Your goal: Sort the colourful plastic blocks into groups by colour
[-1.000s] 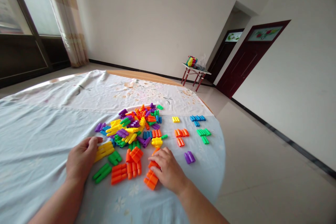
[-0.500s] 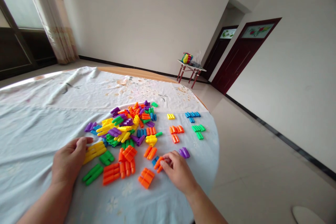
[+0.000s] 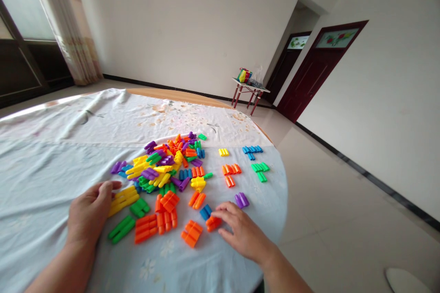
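Observation:
My right hand (image 3: 242,231) hovers at the right of the pile, thumb and fingers apart. Its fingertips reach over an orange plastic building block (image 3: 213,224), partly hidden beneath them. A blue block (image 3: 206,212) lies against that one's upper left. My left hand (image 3: 90,210) rests on the cloth with curled fingers, beside a joined yellow block (image 3: 124,199); what its fingers close on, if anything, is hidden. Near it lie green blocks (image 3: 121,229) and a joined orange block (image 3: 146,229). Another orange block (image 3: 191,233) sits left of my right hand.
A mixed pile of bullet-shaped blocks (image 3: 161,160) covers the table's middle. To its right stand T-shaped groups in blue (image 3: 252,150), green (image 3: 260,170) and orange (image 3: 230,172), plus yellow (image 3: 223,152) and purple (image 3: 242,200) blocks. The round table's cloth (image 3: 165,265) is wrinkled.
My right hand has let go of the orange block and spread its fingers, shifting slightly right. The orange block now lies lower right of the blue one. My left hand stays put.

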The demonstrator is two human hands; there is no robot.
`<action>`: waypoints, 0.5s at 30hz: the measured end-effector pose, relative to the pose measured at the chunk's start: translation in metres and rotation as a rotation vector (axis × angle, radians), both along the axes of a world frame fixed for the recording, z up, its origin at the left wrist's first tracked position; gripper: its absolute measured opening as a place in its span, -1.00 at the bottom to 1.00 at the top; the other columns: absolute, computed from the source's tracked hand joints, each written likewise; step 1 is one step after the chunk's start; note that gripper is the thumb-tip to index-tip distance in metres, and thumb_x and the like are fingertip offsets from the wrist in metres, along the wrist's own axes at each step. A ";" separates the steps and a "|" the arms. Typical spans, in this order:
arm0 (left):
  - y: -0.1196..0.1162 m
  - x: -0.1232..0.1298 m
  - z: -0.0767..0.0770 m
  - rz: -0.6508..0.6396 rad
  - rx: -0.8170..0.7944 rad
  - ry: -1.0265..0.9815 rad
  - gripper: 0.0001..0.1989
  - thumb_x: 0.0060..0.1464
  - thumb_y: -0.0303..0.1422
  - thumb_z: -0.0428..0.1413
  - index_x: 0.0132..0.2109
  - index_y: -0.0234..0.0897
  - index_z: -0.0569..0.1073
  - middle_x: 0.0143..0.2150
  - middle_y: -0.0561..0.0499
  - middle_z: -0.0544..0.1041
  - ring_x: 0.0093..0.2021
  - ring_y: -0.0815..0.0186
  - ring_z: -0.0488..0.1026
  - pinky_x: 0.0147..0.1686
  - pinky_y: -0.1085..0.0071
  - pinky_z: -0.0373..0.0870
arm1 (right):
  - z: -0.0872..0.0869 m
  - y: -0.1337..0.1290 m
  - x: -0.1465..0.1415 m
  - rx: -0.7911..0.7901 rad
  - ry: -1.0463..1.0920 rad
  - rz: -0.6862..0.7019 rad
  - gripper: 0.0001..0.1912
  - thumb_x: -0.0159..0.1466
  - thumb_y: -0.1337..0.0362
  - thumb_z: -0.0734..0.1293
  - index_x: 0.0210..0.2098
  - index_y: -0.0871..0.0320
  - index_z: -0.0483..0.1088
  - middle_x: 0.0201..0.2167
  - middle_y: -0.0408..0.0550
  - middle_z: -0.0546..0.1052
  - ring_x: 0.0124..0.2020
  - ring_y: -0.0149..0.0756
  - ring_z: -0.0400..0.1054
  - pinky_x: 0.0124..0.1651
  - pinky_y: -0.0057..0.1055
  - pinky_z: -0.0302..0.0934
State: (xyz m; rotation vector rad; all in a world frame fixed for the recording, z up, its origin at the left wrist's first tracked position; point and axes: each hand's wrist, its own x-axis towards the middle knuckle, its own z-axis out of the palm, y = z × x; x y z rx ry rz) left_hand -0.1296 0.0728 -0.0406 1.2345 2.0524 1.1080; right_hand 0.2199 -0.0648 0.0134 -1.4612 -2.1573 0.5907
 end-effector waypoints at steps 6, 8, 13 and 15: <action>-0.003 -0.001 0.002 -0.031 0.007 0.061 -0.55 0.03 -0.07 -0.11 -0.16 -0.24 0.51 -0.46 0.01 0.50 -0.40 0.28 0.43 -0.45 0.44 0.30 | -0.003 0.002 -0.002 -0.042 -0.008 -0.034 -0.63 0.15 0.45 0.34 -0.05 0.07 0.42 -0.16 -0.04 0.44 -0.11 -0.26 0.33 -0.01 -0.35 0.25; -0.005 0.001 0.004 -0.049 0.016 0.099 -0.53 0.05 -0.06 -0.14 -0.15 -0.25 0.50 -0.43 -0.01 0.51 -0.40 0.27 0.43 -0.44 0.42 0.30 | -0.001 0.001 -0.002 -0.041 0.014 -0.056 -0.63 0.15 0.42 0.35 -0.04 0.07 0.41 -0.17 -0.05 0.44 -0.12 -0.27 0.34 -0.02 -0.36 0.25; 0.001 0.013 0.020 -0.168 0.094 0.276 -0.47 0.07 -0.05 -0.17 0.02 -0.24 0.42 -0.01 -0.12 0.47 -0.18 0.22 0.44 -0.18 0.35 0.35 | 0.004 -0.001 -0.001 -0.035 0.089 -0.132 -0.67 0.19 0.35 0.33 -0.03 0.07 0.39 -0.17 -0.05 0.44 -0.20 -0.31 0.35 -0.10 -0.39 0.28; 0.014 0.019 0.027 -0.249 0.099 0.371 -0.41 0.06 -0.01 -0.16 0.08 -0.25 0.38 0.11 -0.19 0.39 -0.08 0.14 0.42 -0.08 0.27 0.32 | 0.006 -0.001 0.000 -0.028 0.109 -0.140 -0.66 0.20 0.33 0.32 -0.02 0.05 0.37 -0.15 -0.05 0.44 -0.21 -0.31 0.35 -0.15 -0.40 0.28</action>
